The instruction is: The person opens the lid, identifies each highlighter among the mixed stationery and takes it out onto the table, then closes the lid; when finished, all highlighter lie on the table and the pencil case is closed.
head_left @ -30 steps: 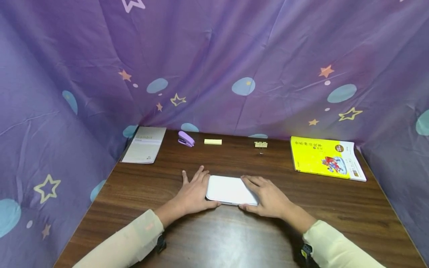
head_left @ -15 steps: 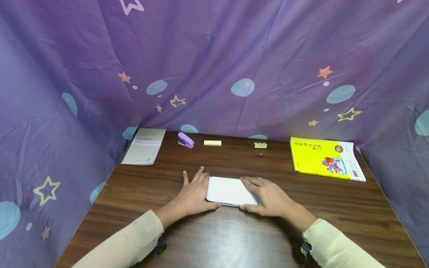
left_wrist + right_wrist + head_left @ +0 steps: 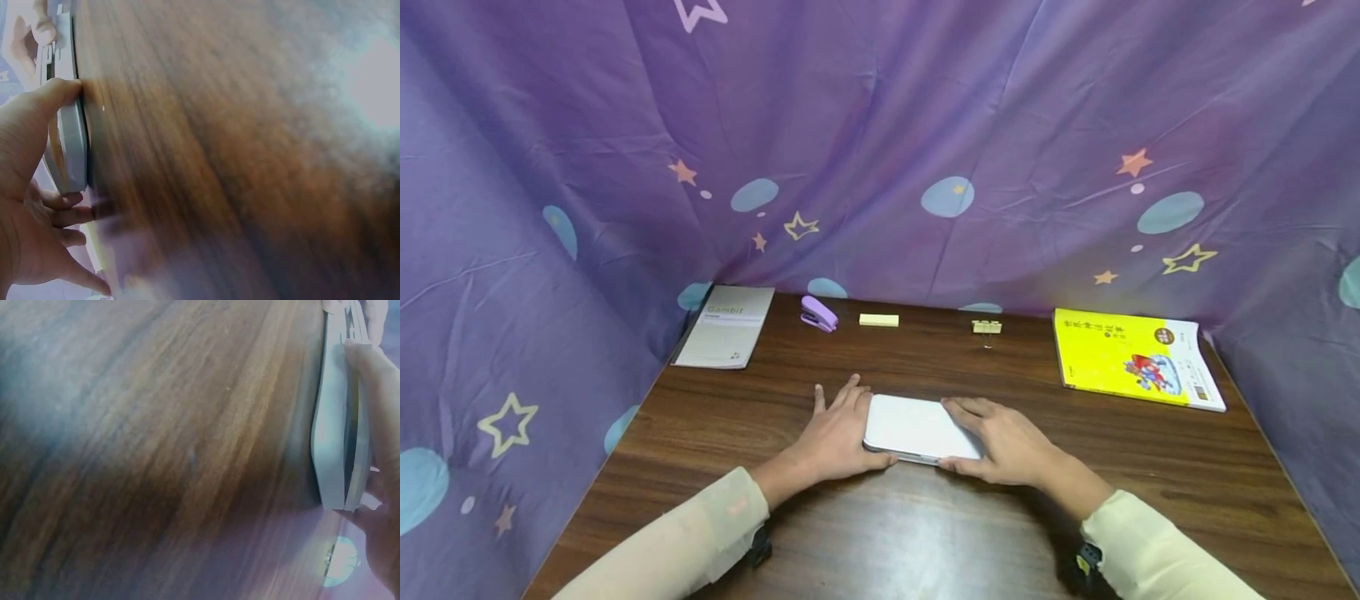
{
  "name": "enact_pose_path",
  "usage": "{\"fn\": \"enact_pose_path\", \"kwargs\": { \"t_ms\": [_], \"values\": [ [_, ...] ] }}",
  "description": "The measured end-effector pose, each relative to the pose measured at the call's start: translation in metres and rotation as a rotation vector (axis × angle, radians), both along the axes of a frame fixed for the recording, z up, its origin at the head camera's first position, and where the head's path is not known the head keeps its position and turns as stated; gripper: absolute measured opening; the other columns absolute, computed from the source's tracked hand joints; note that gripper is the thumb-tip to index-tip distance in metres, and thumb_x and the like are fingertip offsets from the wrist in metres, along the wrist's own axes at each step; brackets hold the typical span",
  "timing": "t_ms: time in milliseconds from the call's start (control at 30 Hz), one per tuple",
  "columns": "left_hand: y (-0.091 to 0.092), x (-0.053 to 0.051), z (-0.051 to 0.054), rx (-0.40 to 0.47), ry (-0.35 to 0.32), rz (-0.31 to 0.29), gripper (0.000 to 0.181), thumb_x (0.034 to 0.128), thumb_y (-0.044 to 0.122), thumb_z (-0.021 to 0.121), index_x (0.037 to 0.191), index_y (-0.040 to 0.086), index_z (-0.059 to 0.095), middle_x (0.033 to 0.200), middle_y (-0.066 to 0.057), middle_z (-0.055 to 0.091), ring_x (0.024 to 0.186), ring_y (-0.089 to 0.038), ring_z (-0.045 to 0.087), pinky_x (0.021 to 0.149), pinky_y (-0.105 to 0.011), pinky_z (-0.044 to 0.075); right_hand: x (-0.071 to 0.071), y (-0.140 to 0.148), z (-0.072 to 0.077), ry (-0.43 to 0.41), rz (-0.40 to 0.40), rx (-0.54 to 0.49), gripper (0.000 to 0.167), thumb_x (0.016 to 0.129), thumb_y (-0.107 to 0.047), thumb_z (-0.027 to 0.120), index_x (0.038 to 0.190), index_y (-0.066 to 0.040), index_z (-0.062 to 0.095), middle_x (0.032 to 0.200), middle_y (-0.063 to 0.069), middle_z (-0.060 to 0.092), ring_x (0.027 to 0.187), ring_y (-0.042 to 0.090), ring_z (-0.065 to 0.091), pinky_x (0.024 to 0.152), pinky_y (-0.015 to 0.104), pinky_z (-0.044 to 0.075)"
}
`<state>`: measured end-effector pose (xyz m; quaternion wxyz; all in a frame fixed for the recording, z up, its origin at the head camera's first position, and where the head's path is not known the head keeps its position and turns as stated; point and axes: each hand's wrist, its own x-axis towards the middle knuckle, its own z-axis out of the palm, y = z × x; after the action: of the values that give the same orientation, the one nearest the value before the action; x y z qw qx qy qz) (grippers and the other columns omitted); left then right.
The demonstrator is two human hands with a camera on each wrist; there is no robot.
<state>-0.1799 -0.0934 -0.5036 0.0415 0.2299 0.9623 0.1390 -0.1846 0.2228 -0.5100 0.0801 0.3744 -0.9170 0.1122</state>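
A flat white case [image 3: 917, 427] with rounded corners lies on the wooden table between both hands. My left hand [image 3: 837, 437] grips its left end, the thumb on the near edge and some fingers spread past the far left corner. At the right end, my right hand [image 3: 1006, 442] holds it with the thumb on the near edge and fingers along the far side. In the left wrist view, a narrow gap with something yellowish inside runs between the case's lid and its base [image 3: 74, 140]. The right wrist view shows the same gap above the base [image 3: 330, 419], beside the right thumb.
Along the back of the table [image 3: 1150, 475] lie a grey notebook [image 3: 724, 327], a purple stapler [image 3: 818, 313], a yellow sticky-note pad [image 3: 878, 320], a yellow binder clip [image 3: 987, 327] and a yellow book [image 3: 1135, 358]. A purple patterned curtain [image 3: 865, 150] surrounds the table.
Both hands keep their hold on the case, almost unmoved. The seam along its near edge looks slightly wider than before. The head view has shifted a little.
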Motion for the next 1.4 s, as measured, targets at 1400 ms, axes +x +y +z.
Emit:
{"fn": "enact_pose_path", "kwargs": {
  "t_ms": [1400],
  "values": [
    [-0.001, -0.008, -0.003, 0.203, -0.091, -0.003, 0.111, 0.0737, 0.062, 0.099, 0.151, -0.006, 0.056, 0.182, -0.025, 0.021, 0.174, -0.045, 0.002, 0.14, -0.066, 0.013, -0.022, 0.008, 0.037, -0.431, 0.06, -0.062, 0.075, 0.109, -0.049, 0.067, 0.159, 0.005, 0.054, 0.159, 0.026, 0.061, 0.145, 0.05, 0.061, 0.122, 0.067, 0.049]
  ]
}}
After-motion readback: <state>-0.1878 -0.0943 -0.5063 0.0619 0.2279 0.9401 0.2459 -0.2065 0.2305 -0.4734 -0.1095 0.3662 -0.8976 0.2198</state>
